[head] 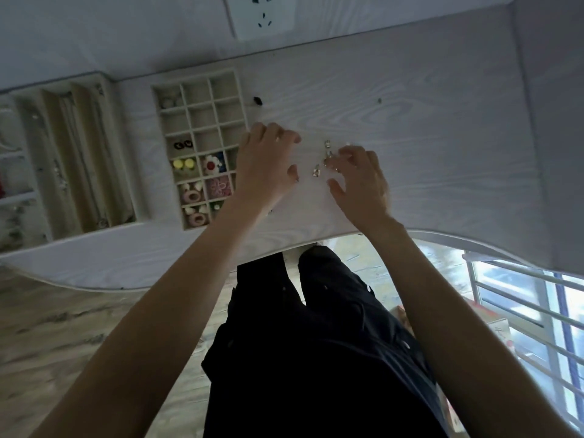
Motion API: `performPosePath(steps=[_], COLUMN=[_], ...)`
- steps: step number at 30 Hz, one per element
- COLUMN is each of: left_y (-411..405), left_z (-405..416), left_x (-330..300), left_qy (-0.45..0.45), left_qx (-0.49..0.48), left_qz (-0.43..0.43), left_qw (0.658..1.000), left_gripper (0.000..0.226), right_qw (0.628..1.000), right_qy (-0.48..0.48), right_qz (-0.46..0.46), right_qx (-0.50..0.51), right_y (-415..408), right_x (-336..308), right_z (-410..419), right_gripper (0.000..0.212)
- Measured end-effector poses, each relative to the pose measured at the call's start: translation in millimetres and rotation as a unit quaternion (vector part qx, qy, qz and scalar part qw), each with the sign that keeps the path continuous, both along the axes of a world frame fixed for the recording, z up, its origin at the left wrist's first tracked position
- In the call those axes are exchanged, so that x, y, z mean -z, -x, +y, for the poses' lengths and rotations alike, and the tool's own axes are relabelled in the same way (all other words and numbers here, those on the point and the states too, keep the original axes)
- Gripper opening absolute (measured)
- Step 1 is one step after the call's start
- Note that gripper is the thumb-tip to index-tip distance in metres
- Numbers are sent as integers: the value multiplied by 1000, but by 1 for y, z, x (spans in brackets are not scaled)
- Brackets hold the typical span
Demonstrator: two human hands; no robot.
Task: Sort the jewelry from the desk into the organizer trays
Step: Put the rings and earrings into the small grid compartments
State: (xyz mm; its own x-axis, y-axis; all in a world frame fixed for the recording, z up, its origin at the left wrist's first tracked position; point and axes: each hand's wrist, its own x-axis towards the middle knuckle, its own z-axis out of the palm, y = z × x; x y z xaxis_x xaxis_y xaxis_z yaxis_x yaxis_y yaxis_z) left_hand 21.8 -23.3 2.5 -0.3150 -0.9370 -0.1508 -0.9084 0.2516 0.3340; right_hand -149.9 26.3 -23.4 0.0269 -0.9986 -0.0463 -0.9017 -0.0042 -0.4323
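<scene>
Pale wood-grain laminate covers the worktop (410,115), which runs wall to wall and ends in a wavy front edge just short of the person's dark trousers (316,343). On the white wall beyond the hands sits a socket plate (262,14). Grey wood-look floor (63,327) shows below the worktop's edge, and a barred window (531,311) glows low to the right of the right hand.

Both hands hover over the worktop's middle. The left hand (268,162) is spread, fingers loosely bent, tips on or just above the surface; something small and shiny glints at its thumb tip, too small to name. The right hand (360,181) has its fingers curled down among a small cluster of jewelry (324,161), silver bits lying between the two hands; whether it pinches a piece cannot be told.

Just left of the left hand lies a grid tray (202,143), its nearer cells holding coloured pieces in yellow, red, pink and green, its farther cells mostly bare. Farther left sits a long-slot tray (76,159) with chains laid along its channels. A small dark piece (257,100) lies on the worktop beyond the left hand, beside the grid tray's far corner.
</scene>
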Motion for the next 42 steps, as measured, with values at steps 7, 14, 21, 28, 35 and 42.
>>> performPosePath(steps=[7,14,21,28,35,42], left_y=[12,6,7,11,11,10], left_z=[11,31,32,30,27,26], left_x=[8,11,15,18,17,17], left_qy=[-30,23,12,40,62,67], left_qx=[16,-20,-26,-31,-27,-8], left_qz=[-13,20,-3,-18,-33,-52], left_qw=[999,999,1000,999,997,996], left_gripper=[37,29,21,7,12,8], right_qw=[996,1000,997,996,995,985], right_qy=[52,15,49,28,38,-36], right_qz=[-68,-23,19,48,32,77], right_qx=[33,12,-53,-76,-89,-148], right_y=[24,28,5,-7,-22,-36], right_x=[-5,-5,-5,2,-11,-4], right_z=[-8,0,-17,-23,-50,-72], right_gripper=[21,24,25,20,27,23])
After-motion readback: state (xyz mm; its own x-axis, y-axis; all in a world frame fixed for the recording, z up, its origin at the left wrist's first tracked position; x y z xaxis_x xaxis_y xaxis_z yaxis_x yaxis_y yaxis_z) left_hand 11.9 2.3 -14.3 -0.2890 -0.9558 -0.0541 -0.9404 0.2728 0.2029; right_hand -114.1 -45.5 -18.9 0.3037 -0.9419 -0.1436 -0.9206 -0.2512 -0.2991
